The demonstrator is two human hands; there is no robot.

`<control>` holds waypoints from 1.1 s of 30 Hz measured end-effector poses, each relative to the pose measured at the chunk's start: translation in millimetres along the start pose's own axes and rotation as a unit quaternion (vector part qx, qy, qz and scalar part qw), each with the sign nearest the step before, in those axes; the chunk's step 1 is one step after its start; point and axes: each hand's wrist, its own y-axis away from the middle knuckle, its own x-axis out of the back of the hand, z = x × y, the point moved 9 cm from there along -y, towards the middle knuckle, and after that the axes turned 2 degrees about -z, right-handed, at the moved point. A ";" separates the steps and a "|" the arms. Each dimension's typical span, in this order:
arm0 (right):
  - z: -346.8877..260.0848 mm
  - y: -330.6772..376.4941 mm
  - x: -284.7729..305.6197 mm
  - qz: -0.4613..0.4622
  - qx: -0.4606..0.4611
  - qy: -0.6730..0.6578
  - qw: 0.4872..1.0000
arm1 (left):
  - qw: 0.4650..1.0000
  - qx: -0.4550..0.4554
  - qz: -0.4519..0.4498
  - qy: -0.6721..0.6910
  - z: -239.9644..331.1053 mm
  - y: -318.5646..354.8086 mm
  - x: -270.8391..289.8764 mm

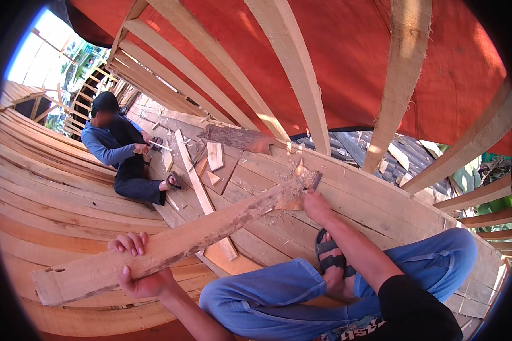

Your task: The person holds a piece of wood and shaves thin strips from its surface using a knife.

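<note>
A long plank [205,230] with a rough, bark-edged side slants from the lower left to the middle of the floor. My left hand [142,264] is wrapped round it near its broad left end, thumb below and fingers over the top edge. At the plank's far end, my right hand [317,206] is closed on a tool whose dark, flat metal edge [317,181] shows just beyond the fist; its exact kind is unclear. A wood block [290,203] lies under the plank's far end, with shavings around it.
A person [111,145] in a blue top sits at the left, holding a pale stick. A narrow board [193,170], a bark-covered slab [236,138] and offcuts [215,156] lie on the plank floor. Curved ribs [301,68] rise before a red sheet [347,51].
</note>
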 end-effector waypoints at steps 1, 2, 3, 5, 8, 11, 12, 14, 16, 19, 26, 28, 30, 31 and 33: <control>-28.6 9.7 1.7 -0.021 0.018 -0.009 1.000 | 1.000 -0.002 0.002 -0.007 4.7 1.4 3.6; -51.8 17.9 5.6 -0.040 0.035 -0.016 0.998 | 1.000 -0.005 0.004 -0.010 9.4 2.7 5.8; -62.9 22.2 7.4 -0.045 0.043 -0.015 0.998 | 1.000 -0.007 0.004 -0.011 12.8 3.8 6.7; -74.5 26.2 10.8 -0.049 0.055 -0.015 0.997 | 1.000 -0.006 -0.005 -0.014 14.4 3.9 4.2; 27.1 -8.1 -11.6 0.015 -0.017 -0.029 0.999 | 1.000 0.006 -0.003 -0.001 -1.2 1.6 2.1; 15.0 -7.8 -8.7 0.026 -0.004 0.002 1.000 | 1.000 -0.006 0.016 -0.023 1.8 -0.1 1.1; 6.7 -9.5 -10.4 0.012 0.002 -0.010 1.000 | 0.999 -0.010 0.023 -0.031 2.9 -1.3 0.1; -27.5 9.2 -10.9 -0.030 0.011 -0.032 0.999 | 0.999 -0.012 0.035 -0.032 8.1 1.8 7.2; -44.2 22.9 2.5 -0.053 0.007 -0.014 0.998 | 0.999 -0.013 0.040 -0.030 11.7 2.6 11.3; 1.8 9.0 0.9 -0.019 0.007 -0.014 1.000 | 0.999 -0.009 0.037 -0.030 9.5 3.9 9.7; -20.2 8.9 -12.4 -0.045 0.009 0.009 0.999 | 0.999 -0.011 0.028 -0.036 7.4 3.0 1.8; -37.6 17.6 -3.6 -0.078 0.013 -0.010 0.997 | 0.999 -0.014 0.029 -0.037 12.6 4.1 2.9; -27.0 15.2 -2.9 -0.066 0.013 -0.018 0.998 | 0.999 -0.014 0.022 -0.029 15.2 4.3 5.1; 5.7 7.6 -2.9 -0.033 0.006 -0.018 0.999 | 0.999 -0.011 0.020 -0.030 9.7 4.8 2.1; 24.6 -6.8 -12.2 -0.013 -0.004 -0.013 1.000 | 0.999 -0.012 0.010 -0.036 0.5 0.4 -5.5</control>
